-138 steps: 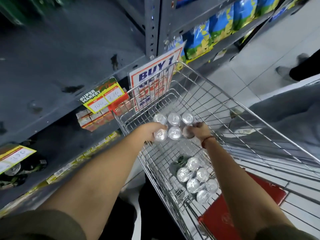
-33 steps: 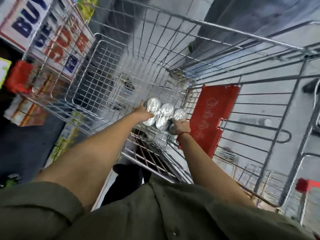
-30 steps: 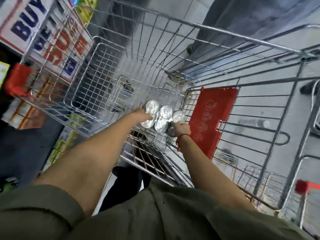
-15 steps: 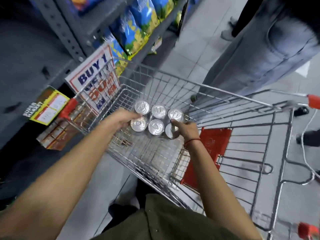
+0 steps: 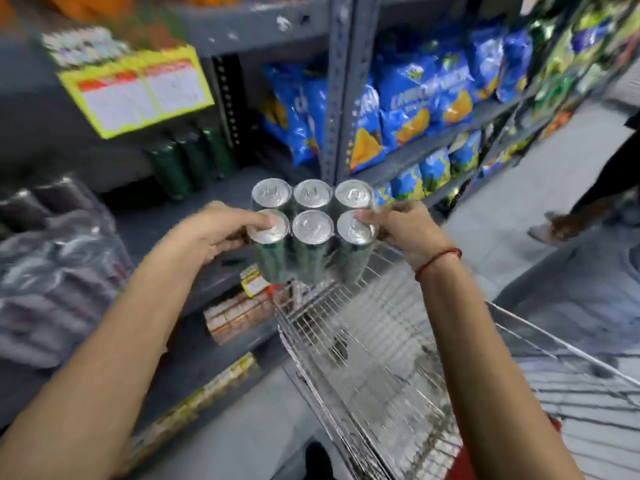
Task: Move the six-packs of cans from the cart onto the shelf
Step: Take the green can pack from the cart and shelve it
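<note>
**Six-pack of cans held between shelf and cart**

A grey metal shelf (image 5: 194, 216) fills the left and top of the view. Blue chip bags (image 5: 412, 105) stand in rows on its right-hand bays; their lettering is too blurred to read. A yellow price tag (image 5: 138, 91) hangs from an upper shelf edge, its writing unreadable. Dark green cans (image 5: 187, 164) already stand on the shelf below it, with clear plastic-wrapped packs (image 5: 52, 265) further left.

A wire cart (image 5: 381, 358) sits at lower right; its basket looks bare of cans.

A six-pack (image 5: 311, 230) of green cans with silver tops is held upright in the air above the cart's front rim, just in front of the shelf. The left hand (image 5: 218, 230) curls closed around its left side, thumb on a can top. The right hand (image 5: 405, 226) grips the right side, fingers wrapped round, a red string on the wrist.
</note>
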Available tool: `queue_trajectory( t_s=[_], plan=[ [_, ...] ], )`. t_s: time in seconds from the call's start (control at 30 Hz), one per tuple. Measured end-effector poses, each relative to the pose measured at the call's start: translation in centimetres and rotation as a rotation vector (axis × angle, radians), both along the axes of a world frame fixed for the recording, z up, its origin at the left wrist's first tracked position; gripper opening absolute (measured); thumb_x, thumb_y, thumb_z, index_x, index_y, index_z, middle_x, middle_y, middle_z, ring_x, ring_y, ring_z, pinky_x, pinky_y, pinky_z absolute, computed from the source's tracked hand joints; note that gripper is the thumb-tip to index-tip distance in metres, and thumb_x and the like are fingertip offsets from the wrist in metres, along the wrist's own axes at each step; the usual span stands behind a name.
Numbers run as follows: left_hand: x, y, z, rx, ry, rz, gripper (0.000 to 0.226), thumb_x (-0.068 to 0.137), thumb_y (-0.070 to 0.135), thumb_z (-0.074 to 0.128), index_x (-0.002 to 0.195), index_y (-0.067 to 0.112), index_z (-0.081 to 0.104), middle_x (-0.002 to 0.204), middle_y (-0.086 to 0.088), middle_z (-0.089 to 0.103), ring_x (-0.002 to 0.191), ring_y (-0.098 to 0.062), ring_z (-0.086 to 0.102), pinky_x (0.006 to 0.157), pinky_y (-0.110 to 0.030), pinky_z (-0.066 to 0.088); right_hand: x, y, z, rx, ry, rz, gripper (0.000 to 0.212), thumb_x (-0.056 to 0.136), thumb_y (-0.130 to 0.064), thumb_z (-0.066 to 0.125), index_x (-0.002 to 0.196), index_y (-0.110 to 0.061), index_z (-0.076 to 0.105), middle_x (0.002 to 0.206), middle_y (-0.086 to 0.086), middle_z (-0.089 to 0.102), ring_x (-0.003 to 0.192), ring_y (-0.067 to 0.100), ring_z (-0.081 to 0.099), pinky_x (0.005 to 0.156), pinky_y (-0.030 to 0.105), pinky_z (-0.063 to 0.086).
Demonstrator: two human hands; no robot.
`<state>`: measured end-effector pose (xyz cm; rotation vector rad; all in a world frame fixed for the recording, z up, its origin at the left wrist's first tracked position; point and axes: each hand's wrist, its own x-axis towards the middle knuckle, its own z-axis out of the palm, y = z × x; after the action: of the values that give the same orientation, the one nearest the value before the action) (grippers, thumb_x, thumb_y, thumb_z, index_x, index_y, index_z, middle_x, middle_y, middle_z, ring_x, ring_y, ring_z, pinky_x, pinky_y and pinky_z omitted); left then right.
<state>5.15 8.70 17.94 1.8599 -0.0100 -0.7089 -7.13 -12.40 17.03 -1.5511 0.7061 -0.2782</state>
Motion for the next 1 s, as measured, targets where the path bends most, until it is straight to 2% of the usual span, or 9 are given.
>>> queue_trajectory(
  t_s=[0.07, 0.3, 0.37, 0.53, 0.67, 0.8, 0.87, 0.9, 1.0],
  plan=[
    [1.6, 2.4, 0.6, -0.039, -0.001, 0.078, 0.033, 0.075, 0.011, 0.074, 0.105, 0.009, 0.062, 0.079, -0.006, 0.06, 0.067, -0.01, 0.053, 0.071, -0.021, 0.047, 3.4, 1.5, 1.1, 0.007, -0.028, 0.088, 0.018, 0.073, -0.003, 0.074, 0.073, 0.0, 0.056, 0.07, 0.014, 0.049, 0.062, 0.021, 0.046, 0.058, 0.03, 0.04],
    [7.0, 6.8, -1.4, -0.138, 0.001, 0.385, 0.07, 0.07, 0.009, 0.077, 0.131, 0.0, 0.044, 0.129, -0.015, 0.059, 0.115, -0.022, 0.058, 0.095, -0.032, 0.048, 14.5, 4.9, 1.0, 0.007, -0.036, 0.238, 0.019, 0.072, -0.004, 0.075, 0.085, 0.001, 0.063, 0.07, 0.007, 0.06, 0.065, 0.015, 0.055, 0.069, 0.027, 0.045],
    [8.2, 6.9, -2.5, -0.147, 0.011, 0.454, 0.069, 0.069, 0.008, 0.076, 0.13, 0.0, 0.045, 0.128, -0.016, 0.06, 0.116, -0.024, 0.059, 0.095, -0.033, 0.047, 16.7, 5.3, 0.3, -0.022, -0.027, 0.255, 0.028, 0.071, -0.007, 0.076, 0.094, 0.004, 0.064, 0.075, 0.008, 0.059, 0.071, 0.016, 0.055, 0.072, 0.029, 0.045],
    [10.4, 6.7, -5.4, -0.157, 0.083, 0.466, 0.066, 0.069, 0.009, 0.075, 0.129, 0.001, 0.049, 0.13, -0.011, 0.059, 0.118, -0.022, 0.057, 0.094, -0.03, 0.046, 20.3, 5.8, -1.7, -0.062, 0.024, 0.269, 0.015, 0.074, -0.004, 0.073, 0.065, -0.005, 0.061, 0.064, 0.001, 0.056, 0.059, 0.009, 0.052, 0.049, 0.013, 0.044],
    [11.0, 6.2, -6.8, -0.172, 0.023, 0.481, 0.033, 0.069, 0.013, 0.078, 0.097, 0.004, 0.062, 0.095, -0.008, 0.063, 0.092, -0.019, 0.057, 0.081, -0.029, 0.044, 21.3, 5.3, -3.9, -0.031, -0.005, 0.213, 0.016, 0.079, -0.007, 0.07, 0.092, 0.002, 0.066, 0.055, -0.003, 0.059, 0.057, 0.006, 0.05, 0.036, 0.004, 0.036],
    [9.3, 6.7, -8.4, -0.212, -0.142, 0.448, 0.017, 0.075, 0.037, 0.073, 0.078, 0.023, 0.063, 0.083, 0.011, 0.063, 0.078, -0.001, 0.057, 0.074, -0.024, 0.047, 20.7, 5.0, -5.7, 0.056, -0.133, 0.176, 0.017, 0.08, -0.014, 0.069, 0.085, 0.001, 0.072, 0.055, -0.011, 0.066, 0.049, -0.006, 0.058, 0.051, 0.008, 0.045],
    [7.5, 7.0, -10.2, -0.271, -0.196, 0.421, 0.03, 0.08, 0.054, 0.06, 0.096, 0.029, 0.062, 0.099, 0.014, 0.063, 0.095, -0.003, 0.059, 0.089, -0.03, 0.046, 19.4, 4.6, -7.4, 0.168, -0.187, 0.217, 0.014, 0.081, -0.027, 0.068, 0.084, -0.015, 0.075, 0.074, -0.012, 0.073, 0.073, -0.003, 0.066, 0.066, 0.014, 0.052],
    [6.5, 7.0, -11.4, -0.296, -0.193, 0.382, 0.044, 0.08, 0.061, 0.053, 0.109, 0.029, 0.059, 0.111, 0.013, 0.062, 0.108, -0.008, 0.058, 0.098, -0.034, 0.043, 18.7, 4.3, -8.7, 0.211, -0.195, 0.272, 0.021, 0.08, -0.03, 0.068, 0.098, -0.019, 0.072, 0.094, -0.008, 0.074, 0.093, 0.004, 0.067, 0.079, 0.02, 0.054],
    [4.3, 6.6, -14.7, -0.127, -0.271, 0.185, 0.078, 0.075, 0.061, 0.058, 0.14, 0.023, 0.039, 0.134, 0.008, 0.053, 0.127, -0.013, 0.048, 0.105, -0.029, 0.035, 17.0, 3.7, -11.7, 0.068, -0.12, 0.516, 0.067, 0.073, -0.015, 0.075, 0.133, -0.011, 0.045, 0.134, 0.011, 0.056, 0.123, 0.025, 0.054, 0.104, 0.041, 0.044]
  ],
)
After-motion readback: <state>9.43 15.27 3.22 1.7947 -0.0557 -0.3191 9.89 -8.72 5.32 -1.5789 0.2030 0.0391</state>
